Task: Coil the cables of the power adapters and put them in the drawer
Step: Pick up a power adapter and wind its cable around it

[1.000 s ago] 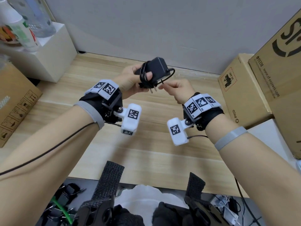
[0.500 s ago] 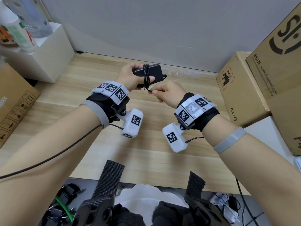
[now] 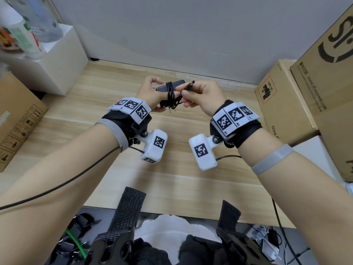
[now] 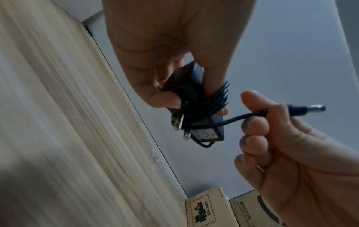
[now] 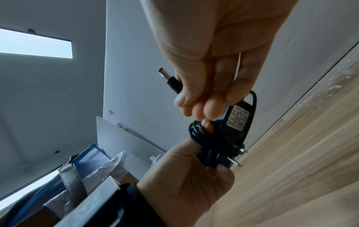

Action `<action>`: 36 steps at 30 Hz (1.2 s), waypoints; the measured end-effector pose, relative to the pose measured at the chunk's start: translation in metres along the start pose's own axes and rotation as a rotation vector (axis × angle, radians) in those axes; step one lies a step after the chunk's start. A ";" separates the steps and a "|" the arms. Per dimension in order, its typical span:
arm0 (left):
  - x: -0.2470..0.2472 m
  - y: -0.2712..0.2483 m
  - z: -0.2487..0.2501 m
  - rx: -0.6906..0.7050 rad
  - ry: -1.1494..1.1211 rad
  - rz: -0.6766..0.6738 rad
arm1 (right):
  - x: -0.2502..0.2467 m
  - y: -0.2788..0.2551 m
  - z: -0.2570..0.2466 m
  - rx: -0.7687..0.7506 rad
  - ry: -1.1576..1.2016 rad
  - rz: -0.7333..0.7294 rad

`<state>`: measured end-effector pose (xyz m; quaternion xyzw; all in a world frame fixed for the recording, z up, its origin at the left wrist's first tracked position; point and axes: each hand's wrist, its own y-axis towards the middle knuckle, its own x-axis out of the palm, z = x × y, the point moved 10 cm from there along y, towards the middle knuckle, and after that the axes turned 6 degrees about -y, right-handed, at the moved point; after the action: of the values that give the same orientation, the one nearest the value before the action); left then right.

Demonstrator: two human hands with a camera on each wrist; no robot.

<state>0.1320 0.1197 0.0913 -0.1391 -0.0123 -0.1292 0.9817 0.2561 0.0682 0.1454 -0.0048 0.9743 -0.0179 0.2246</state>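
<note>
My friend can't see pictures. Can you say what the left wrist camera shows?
The left hand grips a black power adapter with its cable wound around it, metal prongs sticking out. The right hand pinches the loose cable end, its barrel plug pointing away, above a wooden table.

Hidden, cropped and blurred parts around the adapter

The left hand (image 3: 152, 92) covers much of the black power adapter (image 3: 172, 86), and the cable (image 3: 170, 96) wound round it hides the middle; the label print (image 5: 238, 119) is too small to read. The right hand (image 3: 204, 96) conceals the cable's last stretch behind the barrel plug (image 3: 189, 86). Bottles (image 3: 19, 35) at the top left are blurred and cropped, the cardboard boxes (image 3: 324, 73) run off the frame (logo cut short), and the drawer's contents (image 3: 76, 232) lie half behind dark straps (image 3: 129, 211).
</note>
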 end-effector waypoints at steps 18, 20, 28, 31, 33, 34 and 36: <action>0.030 -0.008 0.005 0.044 -0.108 -0.115 | -0.031 0.003 0.008 0.154 -0.017 0.301; 0.033 -0.008 0.007 0.057 -0.102 -0.118 | -0.032 0.004 0.010 0.177 -0.051 0.299; 0.038 -0.008 0.014 0.132 -0.057 -0.105 | -0.032 0.011 0.010 0.164 -0.093 0.224; 0.040 -0.006 0.016 0.152 -0.025 -0.118 | -0.029 0.011 0.011 0.155 -0.149 0.202; 0.040 -0.005 0.016 0.161 -0.011 -0.112 | -0.027 0.011 0.011 0.155 -0.177 0.189; 0.039 -0.005 0.016 0.165 -0.004 -0.102 | -0.027 0.012 0.011 0.157 -0.188 0.191; 0.036 -0.004 0.016 0.185 0.008 -0.062 | -0.028 0.012 0.011 0.165 -0.188 0.208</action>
<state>0.1657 0.1118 0.1099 -0.0467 -0.0246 -0.1582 0.9860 0.2864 0.0798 0.1474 0.1128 0.9395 -0.0742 0.3149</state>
